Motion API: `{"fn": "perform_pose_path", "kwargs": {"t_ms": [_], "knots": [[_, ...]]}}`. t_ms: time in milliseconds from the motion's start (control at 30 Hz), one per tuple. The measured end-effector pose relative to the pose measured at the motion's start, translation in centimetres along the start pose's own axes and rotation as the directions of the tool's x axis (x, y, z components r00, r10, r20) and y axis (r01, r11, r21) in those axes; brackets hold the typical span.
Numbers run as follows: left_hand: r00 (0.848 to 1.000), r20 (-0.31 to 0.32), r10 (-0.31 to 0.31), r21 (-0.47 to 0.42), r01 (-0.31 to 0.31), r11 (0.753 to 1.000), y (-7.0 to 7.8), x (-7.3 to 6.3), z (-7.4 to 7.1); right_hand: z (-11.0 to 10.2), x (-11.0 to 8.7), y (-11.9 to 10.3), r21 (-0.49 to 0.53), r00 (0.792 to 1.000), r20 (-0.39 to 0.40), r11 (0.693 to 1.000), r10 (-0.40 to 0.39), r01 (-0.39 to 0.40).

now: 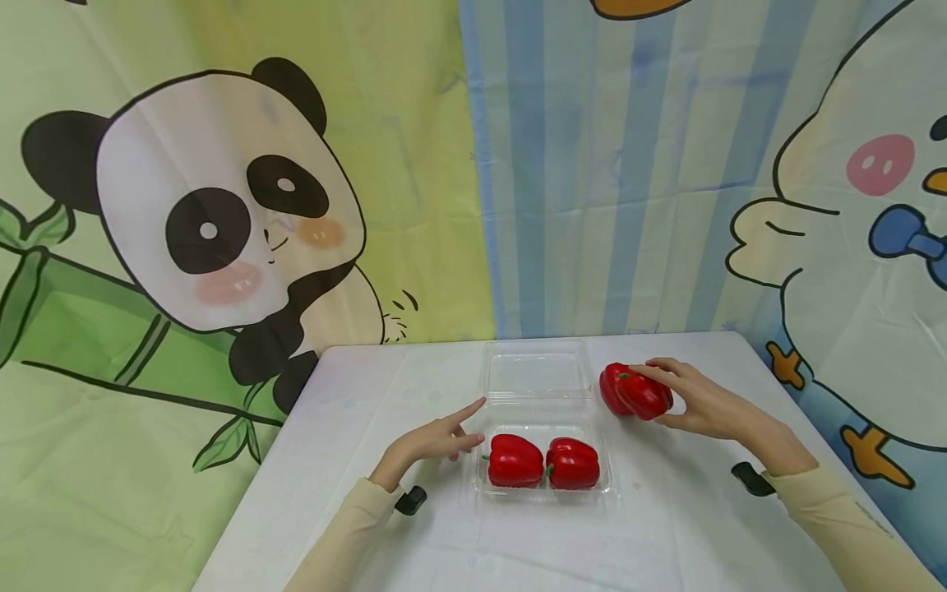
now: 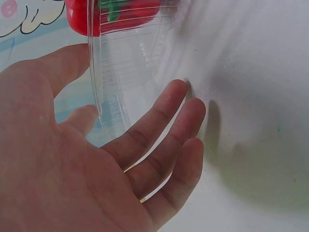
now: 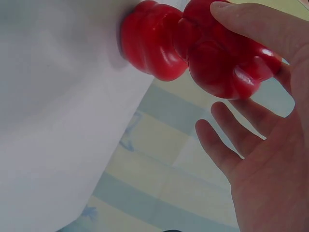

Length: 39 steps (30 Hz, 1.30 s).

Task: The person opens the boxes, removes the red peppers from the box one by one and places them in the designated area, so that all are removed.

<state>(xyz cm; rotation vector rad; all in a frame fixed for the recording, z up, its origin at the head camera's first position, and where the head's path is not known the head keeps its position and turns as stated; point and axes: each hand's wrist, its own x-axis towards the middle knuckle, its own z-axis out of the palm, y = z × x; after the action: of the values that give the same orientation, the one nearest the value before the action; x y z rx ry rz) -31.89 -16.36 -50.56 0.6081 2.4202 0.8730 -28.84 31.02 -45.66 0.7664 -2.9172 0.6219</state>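
Observation:
A clear plastic clamshell box (image 1: 605, 470) lies unfolded on the white table, its lid (image 1: 536, 372) laid back at the far side. Two red bell peppers, a left one (image 1: 515, 460) and a right one (image 1: 573, 463), lie side by side in the base. My left hand (image 1: 432, 440) is at the box's left edge, fingers loosely extended and index pointing toward the hinge; contact is hard to tell. Right of the lid, my right hand (image 1: 703, 403) holds a red bell pepper (image 3: 217, 58) between thumb and fingers. Another bell pepper (image 3: 152, 41) sits on the table just beyond it.
The white-covered table (image 1: 399, 370) ends at the back against a hanging cloth (image 1: 562, 164) printed with stripes and cartoon animals. Dark bands with small devices show at both wrists.

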Motion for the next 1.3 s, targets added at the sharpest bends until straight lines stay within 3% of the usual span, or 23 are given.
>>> {"fn": "perform_pose_path", "kwargs": {"t_ms": [800,1300], "knots": [[1.0,-0.002,-0.012,-0.007,0.012,1.0,0.0,0.0,-0.1,0.2,-1.1,1.4,0.001,1.0,-0.02,1.0,0.021,-0.021],[1.0,-0.002,-0.014,-0.014,0.014,1.0,-0.1,0.1,0.0,0.4,-1.4,1.9,-0.032,0.996,-0.019,0.995,0.089,-0.089]]}}
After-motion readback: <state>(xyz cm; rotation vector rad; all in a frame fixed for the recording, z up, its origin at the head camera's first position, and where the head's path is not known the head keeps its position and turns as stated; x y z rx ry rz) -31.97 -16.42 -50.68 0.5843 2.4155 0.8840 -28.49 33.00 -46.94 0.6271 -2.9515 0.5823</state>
